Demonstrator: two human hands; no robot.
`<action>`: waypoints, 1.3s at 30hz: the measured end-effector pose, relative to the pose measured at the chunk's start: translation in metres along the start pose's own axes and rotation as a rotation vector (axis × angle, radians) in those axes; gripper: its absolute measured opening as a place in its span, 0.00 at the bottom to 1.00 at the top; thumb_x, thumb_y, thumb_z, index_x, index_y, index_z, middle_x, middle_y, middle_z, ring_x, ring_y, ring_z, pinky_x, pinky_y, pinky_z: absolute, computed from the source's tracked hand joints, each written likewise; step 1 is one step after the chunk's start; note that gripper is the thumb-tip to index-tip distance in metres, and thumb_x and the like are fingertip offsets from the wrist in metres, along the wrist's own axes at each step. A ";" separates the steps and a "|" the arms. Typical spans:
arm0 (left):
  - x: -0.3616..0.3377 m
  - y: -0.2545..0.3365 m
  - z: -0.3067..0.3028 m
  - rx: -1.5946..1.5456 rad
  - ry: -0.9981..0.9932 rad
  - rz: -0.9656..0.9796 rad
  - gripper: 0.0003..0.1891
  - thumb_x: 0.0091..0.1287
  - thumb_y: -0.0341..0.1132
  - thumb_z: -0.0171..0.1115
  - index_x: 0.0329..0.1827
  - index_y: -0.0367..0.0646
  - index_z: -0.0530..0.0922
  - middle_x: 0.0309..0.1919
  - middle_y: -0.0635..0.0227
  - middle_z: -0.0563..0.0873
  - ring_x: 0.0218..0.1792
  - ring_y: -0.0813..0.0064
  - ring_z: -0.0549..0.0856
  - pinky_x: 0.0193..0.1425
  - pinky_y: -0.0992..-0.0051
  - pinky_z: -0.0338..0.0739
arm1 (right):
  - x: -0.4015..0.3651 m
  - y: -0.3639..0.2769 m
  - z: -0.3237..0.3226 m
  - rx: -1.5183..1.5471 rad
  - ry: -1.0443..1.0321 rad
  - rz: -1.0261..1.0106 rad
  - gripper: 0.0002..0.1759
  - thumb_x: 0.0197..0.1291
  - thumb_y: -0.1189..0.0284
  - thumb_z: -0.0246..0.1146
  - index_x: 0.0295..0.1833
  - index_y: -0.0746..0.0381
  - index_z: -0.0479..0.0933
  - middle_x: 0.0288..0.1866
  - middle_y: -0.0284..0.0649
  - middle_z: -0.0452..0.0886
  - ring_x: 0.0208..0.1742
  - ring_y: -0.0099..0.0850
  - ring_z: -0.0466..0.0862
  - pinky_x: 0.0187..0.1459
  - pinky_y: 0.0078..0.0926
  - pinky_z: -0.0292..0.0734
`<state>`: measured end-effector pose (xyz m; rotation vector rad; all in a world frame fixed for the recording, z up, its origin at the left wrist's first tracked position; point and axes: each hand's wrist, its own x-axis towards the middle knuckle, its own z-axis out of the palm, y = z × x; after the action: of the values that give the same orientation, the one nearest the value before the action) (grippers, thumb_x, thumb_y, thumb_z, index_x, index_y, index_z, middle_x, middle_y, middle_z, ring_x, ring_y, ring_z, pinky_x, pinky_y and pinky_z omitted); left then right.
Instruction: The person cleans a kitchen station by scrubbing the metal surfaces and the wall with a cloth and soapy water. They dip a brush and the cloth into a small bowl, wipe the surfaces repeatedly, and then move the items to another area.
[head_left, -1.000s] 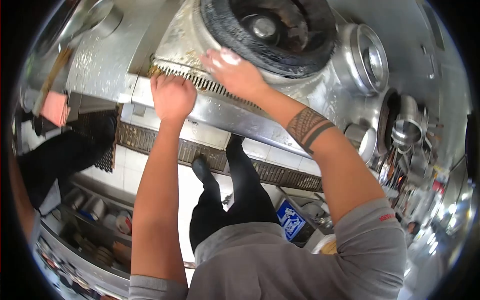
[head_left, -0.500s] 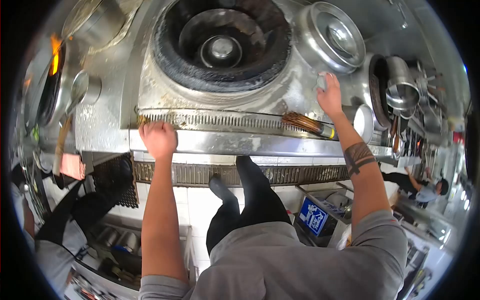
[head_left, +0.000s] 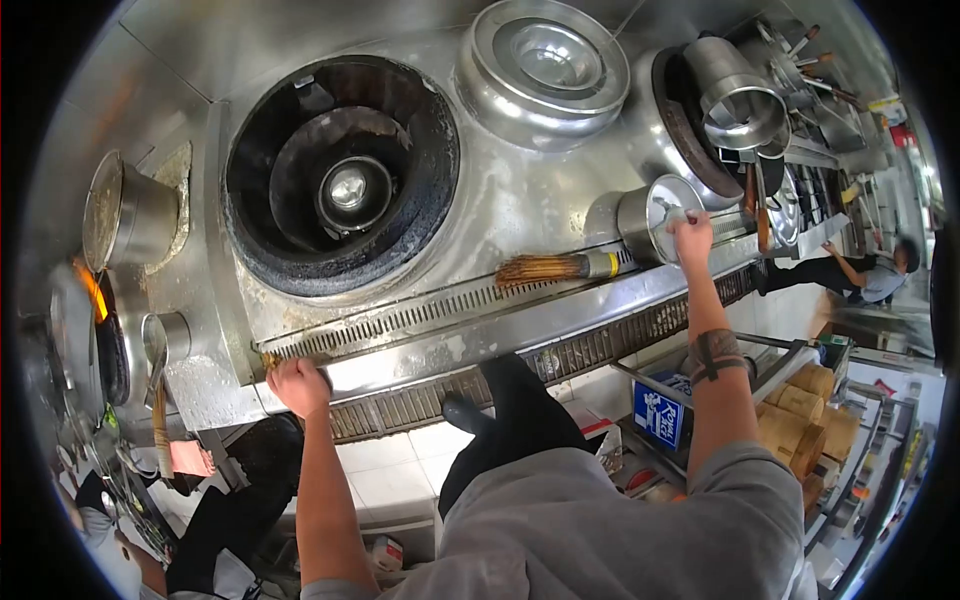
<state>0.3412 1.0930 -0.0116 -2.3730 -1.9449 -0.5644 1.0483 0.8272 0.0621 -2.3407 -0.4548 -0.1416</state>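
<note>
My left hand (head_left: 298,385) is a fist at the stove's front edge, by the left end of the slotted drain (head_left: 400,325). Some yellow-brown bits (head_left: 269,359) lie just beyond its knuckles; its inner side is hidden. My right hand (head_left: 692,238) is closed on a small pale wad (head_left: 676,215) at the mouth of a metal pot (head_left: 634,222). The pot sits at the front of the counter, beside the handle of a bamboo wok brush (head_left: 545,268) lying along the drain. Behind the drain gapes the blackened wok burner (head_left: 440,215), with no wok on it.
A lidded steel container (head_left: 480,105) stands behind the brush. Stacked metal pots (head_left: 715,70) are at the right. At the left are a tall pot (head_left: 150,225), a flame (head_left: 92,290) and a small pot with a ladle (head_left: 178,335). Other people (head_left: 880,278) stand at both sides.
My right hand has gone from the bare counter to the pot's mouth, with the pale wad still in it. The view has turned toward the right; my left hand stays at the front edge.
</note>
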 end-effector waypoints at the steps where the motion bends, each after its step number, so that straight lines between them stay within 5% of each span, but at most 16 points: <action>1: 0.000 0.000 -0.001 0.006 -0.024 -0.012 0.16 0.67 0.35 0.54 0.25 0.37 0.83 0.31 0.57 0.87 0.40 0.52 0.81 0.71 0.53 0.69 | 0.008 0.005 0.007 -0.030 -0.080 0.063 0.23 0.43 0.75 0.70 0.49 0.68 0.83 0.41 0.45 0.85 0.44 0.36 0.82 0.50 0.34 0.78; 5: -0.001 0.001 -0.001 -0.007 -0.068 -0.017 0.16 0.67 0.35 0.53 0.25 0.37 0.83 0.32 0.57 0.86 0.42 0.52 0.81 0.72 0.54 0.68 | 0.022 0.033 0.034 0.179 -0.317 0.273 0.21 0.45 0.73 0.69 0.49 0.66 0.85 0.38 0.47 0.86 0.46 0.37 0.83 0.52 0.37 0.77; 9: -0.002 0.002 0.002 -0.030 -0.117 -0.067 0.15 0.67 0.35 0.54 0.25 0.38 0.82 0.33 0.57 0.87 0.43 0.51 0.81 0.71 0.55 0.69 | 0.022 0.023 0.028 0.193 -0.207 0.337 0.18 0.50 0.68 0.67 0.47 0.65 0.86 0.44 0.51 0.88 0.47 0.45 0.85 0.60 0.44 0.77; 12: -0.005 -0.010 0.008 -0.021 -0.061 -0.014 0.16 0.68 0.36 0.54 0.26 0.37 0.83 0.33 0.54 0.86 0.45 0.49 0.81 0.73 0.53 0.68 | 0.032 0.140 0.075 -0.743 0.075 -0.774 0.14 0.58 0.71 0.63 0.46 0.67 0.85 0.45 0.54 0.87 0.49 0.48 0.85 0.71 0.54 0.70; 14: -0.005 -0.011 0.008 -0.027 -0.044 -0.020 0.15 0.68 0.35 0.56 0.27 0.36 0.83 0.33 0.52 0.86 0.45 0.49 0.82 0.75 0.50 0.68 | 0.092 0.249 0.115 -1.051 -0.650 -0.770 0.15 0.60 0.67 0.65 0.43 0.66 0.89 0.46 0.57 0.90 0.54 0.55 0.87 0.79 0.72 0.52; 15: -0.003 -0.010 0.004 -0.052 -0.008 0.013 0.13 0.66 0.35 0.57 0.27 0.37 0.83 0.33 0.53 0.85 0.45 0.51 0.82 0.74 0.50 0.68 | 0.097 0.220 0.108 -1.233 -0.942 -0.998 0.14 0.57 0.69 0.64 0.42 0.64 0.90 0.43 0.56 0.90 0.54 0.56 0.87 0.79 0.75 0.49; 16: 0.001 -0.003 -0.003 -0.060 -0.008 0.004 0.12 0.65 0.34 0.58 0.27 0.37 0.83 0.32 0.55 0.86 0.44 0.52 0.82 0.73 0.51 0.69 | 0.127 0.318 0.154 -1.154 -0.780 -1.282 0.14 0.52 0.70 0.66 0.40 0.65 0.91 0.38 0.56 0.89 0.53 0.54 0.88 0.79 0.75 0.50; 18: -0.001 -0.007 0.003 -0.046 0.047 -0.001 0.12 0.65 0.33 0.58 0.26 0.38 0.83 0.31 0.57 0.85 0.43 0.53 0.82 0.72 0.52 0.69 | 0.091 0.160 0.095 -1.063 -0.963 -1.207 0.14 0.48 0.70 0.67 0.39 0.65 0.91 0.43 0.54 0.89 0.53 0.55 0.86 0.78 0.71 0.56; 20: -0.003 -0.004 -0.003 -0.052 0.016 -0.027 0.12 0.65 0.32 0.58 0.25 0.38 0.82 0.30 0.58 0.85 0.42 0.54 0.82 0.72 0.53 0.69 | 0.077 0.110 0.076 -1.181 -0.841 -0.383 0.13 0.47 0.69 0.68 0.36 0.64 0.91 0.55 0.55 0.88 0.60 0.59 0.84 0.75 0.65 0.63; 22: 0.005 0.000 -0.002 -0.059 0.001 -0.054 0.12 0.64 0.32 0.58 0.24 0.39 0.82 0.30 0.58 0.85 0.42 0.54 0.81 0.72 0.53 0.69 | 0.074 0.151 0.080 -1.224 -0.896 -0.956 0.15 0.50 0.67 0.69 0.41 0.64 0.91 0.64 0.55 0.84 0.65 0.63 0.80 0.70 0.60 0.69; 24: 0.001 0.000 -0.003 -0.079 0.058 -0.032 0.12 0.64 0.32 0.58 0.23 0.39 0.82 0.30 0.59 0.85 0.42 0.55 0.81 0.72 0.54 0.69 | 0.072 0.141 0.065 -1.291 -0.964 -1.115 0.19 0.55 0.67 0.67 0.50 0.66 0.88 0.64 0.57 0.84 0.62 0.61 0.83 0.66 0.55 0.74; 26: 0.002 0.002 -0.007 -0.081 0.050 -0.047 0.12 0.65 0.32 0.58 0.23 0.38 0.83 0.31 0.59 0.86 0.42 0.55 0.81 0.71 0.54 0.69 | 0.083 0.174 0.055 -0.746 -0.490 -0.612 0.21 0.52 0.68 0.66 0.50 0.69 0.85 0.46 0.58 0.90 0.60 0.61 0.85 0.61 0.49 0.77; 29: 0.002 0.002 -0.007 -0.087 0.067 -0.073 0.12 0.65 0.32 0.58 0.24 0.38 0.83 0.30 0.59 0.86 0.42 0.55 0.81 0.71 0.54 0.69 | 0.033 0.018 0.007 -0.467 -0.263 -0.139 0.20 0.54 0.68 0.64 0.51 0.68 0.84 0.48 0.61 0.89 0.57 0.62 0.86 0.62 0.53 0.78; 36: 0.005 0.004 -0.009 -0.101 0.028 -0.059 0.13 0.66 0.32 0.57 0.25 0.38 0.84 0.32 0.59 0.87 0.43 0.55 0.82 0.71 0.54 0.69 | 0.045 0.123 0.068 -0.609 -0.611 -0.328 0.35 0.56 0.74 0.62 0.72 0.67 0.77 0.44 0.58 0.89 0.48 0.52 0.91 0.51 0.47 0.84; 37: 0.005 0.004 -0.009 -0.091 0.024 -0.057 0.12 0.66 0.32 0.57 0.25 0.38 0.84 0.32 0.59 0.86 0.43 0.55 0.82 0.71 0.54 0.69 | 0.071 0.185 0.084 -0.395 -0.771 -0.119 0.31 0.58 0.76 0.62 0.70 0.67 0.79 0.43 0.49 0.90 0.43 0.39 0.91 0.45 0.42 0.84; 39: 0.006 0.005 -0.009 -0.091 0.029 -0.047 0.12 0.65 0.32 0.56 0.24 0.39 0.83 0.31 0.59 0.86 0.43 0.55 0.81 0.71 0.54 0.69 | 0.065 0.148 0.053 -0.216 -0.899 0.145 0.29 0.60 0.76 0.63 0.69 0.66 0.80 0.44 0.44 0.89 0.42 0.34 0.89 0.43 0.40 0.83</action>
<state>0.3443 1.0953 -0.0009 -2.3619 -2.0094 -0.6998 1.1613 0.7833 -0.0580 -2.5359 -0.7075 1.0082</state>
